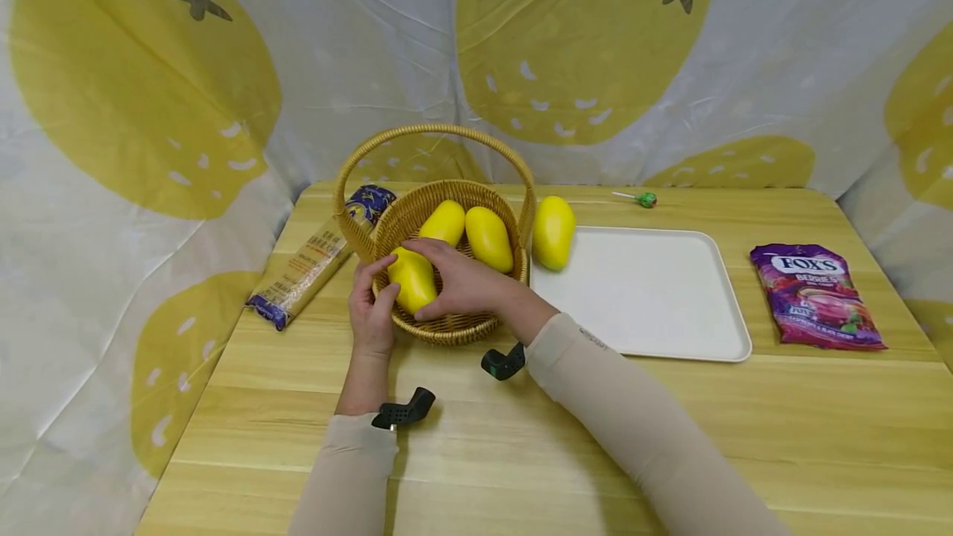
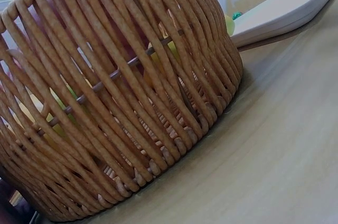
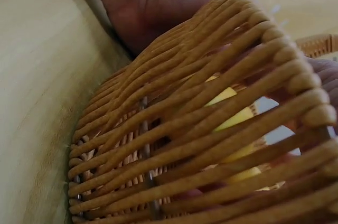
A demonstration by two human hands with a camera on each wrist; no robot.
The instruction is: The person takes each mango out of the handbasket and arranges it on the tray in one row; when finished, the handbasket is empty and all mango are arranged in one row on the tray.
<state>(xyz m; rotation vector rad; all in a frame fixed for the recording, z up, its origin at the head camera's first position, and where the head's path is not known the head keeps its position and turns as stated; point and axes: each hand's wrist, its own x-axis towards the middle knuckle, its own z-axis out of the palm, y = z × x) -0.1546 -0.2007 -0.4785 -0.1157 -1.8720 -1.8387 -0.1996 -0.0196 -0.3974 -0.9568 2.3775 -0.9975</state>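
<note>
A yellow mango (image 1: 414,279) lies at the left side of the wicker basket (image 1: 450,336), between both hands. My right hand (image 1: 471,281) reaches over the basket's front and grips this mango, fingers at its top and thumb near its lower end. My left hand (image 1: 371,317) comes over the left rim; its thumb and a fingertip hold the mango's left side. Behind it in the basket are a second mango (image 1: 443,224) and a third mango (image 1: 489,240). In both wrist views the basket's woven wall (image 2: 132,92) largely hides the fingers.
Right of the basket, another mango (image 1: 554,232) rests against a white tray (image 1: 640,292). A green lollipop (image 1: 646,200) lies behind the tray, a purple candy bag (image 1: 819,296) at the right. A pasta packet (image 1: 305,271) lies left; the basket's handle (image 1: 435,131) arches upright.
</note>
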